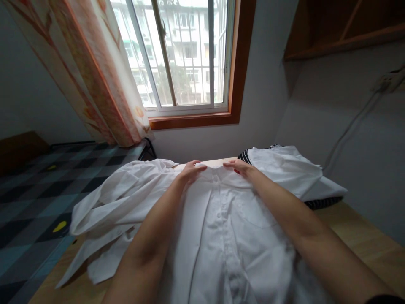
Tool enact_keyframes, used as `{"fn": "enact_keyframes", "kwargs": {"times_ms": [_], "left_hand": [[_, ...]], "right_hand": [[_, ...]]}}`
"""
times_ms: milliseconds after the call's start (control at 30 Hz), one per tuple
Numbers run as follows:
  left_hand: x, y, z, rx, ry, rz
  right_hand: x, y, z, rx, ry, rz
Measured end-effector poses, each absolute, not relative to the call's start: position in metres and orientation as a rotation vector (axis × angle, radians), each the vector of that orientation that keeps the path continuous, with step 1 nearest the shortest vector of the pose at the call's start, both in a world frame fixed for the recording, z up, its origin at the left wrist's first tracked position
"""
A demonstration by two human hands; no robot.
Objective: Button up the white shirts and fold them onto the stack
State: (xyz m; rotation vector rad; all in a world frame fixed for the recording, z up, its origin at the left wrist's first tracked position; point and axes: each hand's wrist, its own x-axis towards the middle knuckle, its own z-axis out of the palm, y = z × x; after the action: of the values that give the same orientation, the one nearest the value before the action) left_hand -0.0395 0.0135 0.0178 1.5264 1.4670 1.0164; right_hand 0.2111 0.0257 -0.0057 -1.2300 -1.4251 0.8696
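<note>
A white button-up shirt (215, 228) lies spread toward me on the wooden table, its button placket running down the middle. At its far end, my left hand (193, 169) pinches the left side of the collar. Opposite it, my right hand (238, 166) grips the collar's right side between thumb and fingers. The lower part of the shirt is blurred and runs out of view at the bottom. Beside my left forearm lies another white garment (126, 190), crumpled, with parts hanging loosely to the left.
Folded white clothing (284, 169) is stacked over black-and-white striped cloth (325, 202) at the table's (363, 232) back right. A checked bed (28, 202) adjoins on the left. Behind are a window (190, 63), a curtain (98, 84) and a wall socket with cable (390, 82).
</note>
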Motion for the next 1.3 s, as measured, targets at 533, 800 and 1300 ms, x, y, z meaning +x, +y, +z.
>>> {"fn": "enact_keyframes", "kwargs": {"times_ms": [533,800,1300], "left_hand": [[-0.052,0.001,0.019,1.615,1.159,1.171],[-0.023,0.006,0.027,2.336,2.139,0.906],[-0.006,-0.012,-0.019,2.530,1.671,0.209]], "right_hand": [[0.239,0.012,0.000,-1.076,-1.534,0.886],[0.211,0.025,0.007,-1.691,-1.619,0.195],[0.217,0.005,-0.034,-1.864,-2.247,0.218]]}}
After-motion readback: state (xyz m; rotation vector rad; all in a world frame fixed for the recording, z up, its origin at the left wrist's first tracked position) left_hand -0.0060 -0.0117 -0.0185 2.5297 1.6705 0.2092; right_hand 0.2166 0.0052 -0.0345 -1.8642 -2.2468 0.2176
